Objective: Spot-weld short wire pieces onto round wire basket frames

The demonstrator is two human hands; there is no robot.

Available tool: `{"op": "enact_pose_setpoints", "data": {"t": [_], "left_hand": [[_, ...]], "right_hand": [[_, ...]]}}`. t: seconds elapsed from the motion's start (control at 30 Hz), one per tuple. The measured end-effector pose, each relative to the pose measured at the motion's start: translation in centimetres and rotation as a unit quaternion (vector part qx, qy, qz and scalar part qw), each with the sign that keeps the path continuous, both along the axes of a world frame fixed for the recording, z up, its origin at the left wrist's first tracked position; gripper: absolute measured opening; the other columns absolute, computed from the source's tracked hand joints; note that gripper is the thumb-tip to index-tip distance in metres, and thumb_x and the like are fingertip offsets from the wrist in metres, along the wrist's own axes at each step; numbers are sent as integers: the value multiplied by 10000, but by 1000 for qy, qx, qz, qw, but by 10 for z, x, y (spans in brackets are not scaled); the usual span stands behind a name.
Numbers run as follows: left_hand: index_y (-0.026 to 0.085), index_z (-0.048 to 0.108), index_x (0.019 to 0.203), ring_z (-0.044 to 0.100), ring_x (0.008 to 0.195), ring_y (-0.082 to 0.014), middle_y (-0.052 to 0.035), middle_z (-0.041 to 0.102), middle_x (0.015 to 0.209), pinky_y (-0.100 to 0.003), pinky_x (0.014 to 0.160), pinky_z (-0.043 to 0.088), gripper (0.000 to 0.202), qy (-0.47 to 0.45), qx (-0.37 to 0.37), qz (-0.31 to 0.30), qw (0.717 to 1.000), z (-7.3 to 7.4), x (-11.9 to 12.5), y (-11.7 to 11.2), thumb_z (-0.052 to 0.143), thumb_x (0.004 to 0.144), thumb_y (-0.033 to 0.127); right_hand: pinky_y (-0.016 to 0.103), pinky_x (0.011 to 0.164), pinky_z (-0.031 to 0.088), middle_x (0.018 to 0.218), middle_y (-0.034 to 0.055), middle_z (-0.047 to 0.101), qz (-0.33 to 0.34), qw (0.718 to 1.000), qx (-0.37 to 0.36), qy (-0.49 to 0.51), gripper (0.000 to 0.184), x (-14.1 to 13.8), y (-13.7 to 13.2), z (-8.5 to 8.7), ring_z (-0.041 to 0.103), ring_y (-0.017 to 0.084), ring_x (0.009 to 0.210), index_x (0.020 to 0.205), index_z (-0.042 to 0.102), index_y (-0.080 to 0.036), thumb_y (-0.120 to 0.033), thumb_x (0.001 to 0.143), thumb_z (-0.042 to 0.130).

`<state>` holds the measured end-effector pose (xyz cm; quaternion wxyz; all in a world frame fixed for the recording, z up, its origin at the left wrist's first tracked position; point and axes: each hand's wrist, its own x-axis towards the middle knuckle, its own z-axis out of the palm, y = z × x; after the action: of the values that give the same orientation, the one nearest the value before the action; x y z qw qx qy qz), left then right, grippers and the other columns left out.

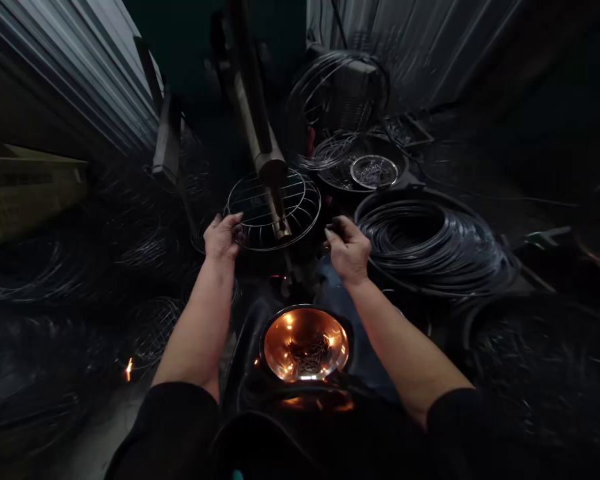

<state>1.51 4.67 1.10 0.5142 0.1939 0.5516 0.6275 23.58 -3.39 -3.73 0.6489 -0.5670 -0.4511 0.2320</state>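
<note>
A round wire basket (pixel 307 230) with a ring rim and parallel cross wires sits around the lower rod of a post-like machine (pixel 267 157), directly under its upper rod. My left hand (pixel 223 237) is closed on the basket's left rim, thumb and fingers pinched together. To the right of the basket, apart from its rim, my right hand (pixel 349 250) is closed with thumb and fingertips together. Whatever it may hold is too small and dark to make out. Below and between my forearms, a shiny metal bowl (pixel 275 333) with small dark metal pieces rests at my lap, reflecting orange light.
A big coil of wire (pixel 430 240) lies to the right. Behind it, a wide pan (pixel 335 180) carries loose wire rings and a small bowl (pixel 375 172) of metal bits. A cardboard box (pixel 30 193) stands left. An orange spark (pixel 129 369) glows lower left.
</note>
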Motion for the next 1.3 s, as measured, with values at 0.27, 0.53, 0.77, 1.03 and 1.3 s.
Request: {"op": "enact_pose_setpoints", "data": {"t": [0.27,0.53,0.77,1.03,1.3], "left_hand": [[165,482,705,500,439,-100,26,553,565,-205,379,335,331,17,-1,16,1000,-3,1,4,726,493,93],[151,508,653,484,432,-94,23,531,533,-183,352,227,271,56,15,-8,998,-1,-1,8,700,473,86],[149,494,667,448,428,-75,32,526,530,-179,370,204,269,31,10,5,999,3,-1,-1,677,484,76],[150,531,779,449,414,-67,56,523,538,-177,394,280,341,-11,19,-9,1000,-8,-9,-37,681,483,71],[136,670,957,521,481,-60,-41,675,794,-178,417,351,520,-64,84,-123,987,-57,-39,-90,652,452,13]], "right_hand": [[312,787,507,885,60,725,135,947,-11,-291,184,-11,25,23,662,213,832,959,706,-184,-222,821,591],[300,807,479,898,60,717,120,943,-28,-310,205,-15,31,15,649,217,876,927,701,-196,-164,828,524],[329,882,480,1131,72,679,92,948,-16,-305,320,-16,-6,28,625,221,1014,1159,634,-209,-232,861,520],[305,744,465,972,72,710,311,780,-230,-493,329,-10,-108,-2,647,237,903,1135,631,-199,-166,833,504],[295,767,430,890,74,688,300,787,-143,-520,401,17,-145,14,595,215,855,955,666,-182,1,756,370]]}}
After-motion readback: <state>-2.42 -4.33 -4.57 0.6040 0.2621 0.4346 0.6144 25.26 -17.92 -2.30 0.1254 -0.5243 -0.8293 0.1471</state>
